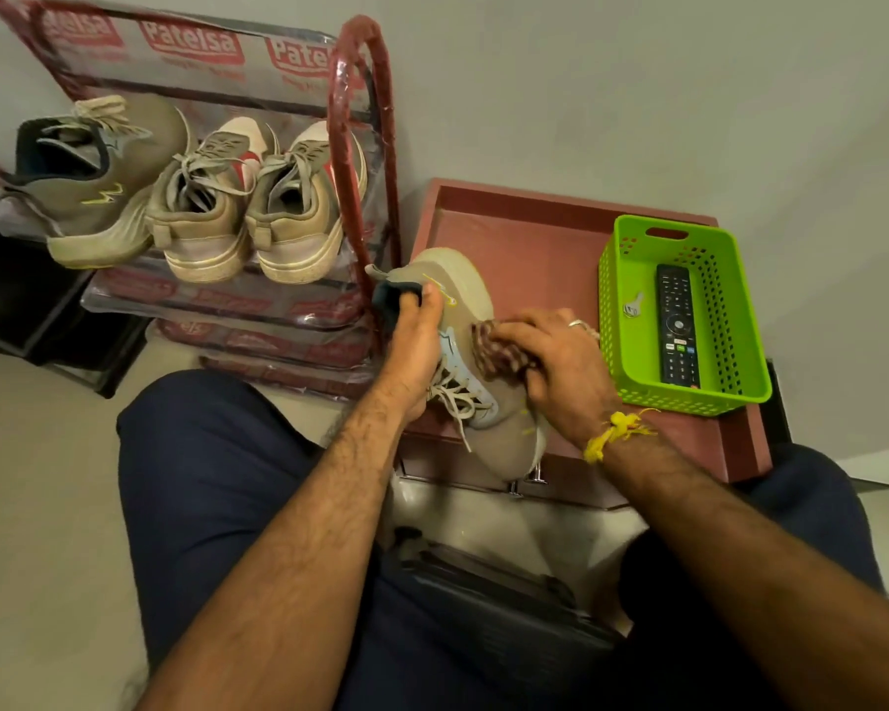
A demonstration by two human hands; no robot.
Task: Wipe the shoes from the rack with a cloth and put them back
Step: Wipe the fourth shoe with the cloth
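On rack (pixel 365 146) three shoes (pixel 201 207); one shoe (pixel 476 351) held.

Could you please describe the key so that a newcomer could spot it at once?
Find the green basket on the red tray, right of the shoe rack. The key lies inside, left of the remote; it is small and silvery, the remote long and black.
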